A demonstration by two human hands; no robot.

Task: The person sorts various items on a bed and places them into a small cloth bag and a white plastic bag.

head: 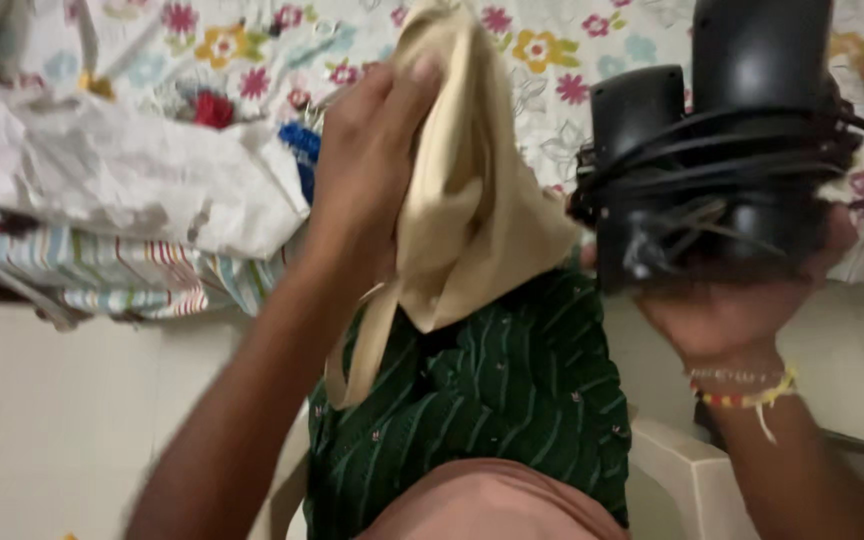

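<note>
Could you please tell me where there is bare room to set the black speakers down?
Bare flowered sheet shows between the beige cloth bag in the left hand and the black speakers in the right hand. Left of the bag it is crowded: white bag, striped cloth, small items.

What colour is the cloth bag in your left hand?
Plain beige cloth bag, gripped by the left hand; seen in the head view.
</note>
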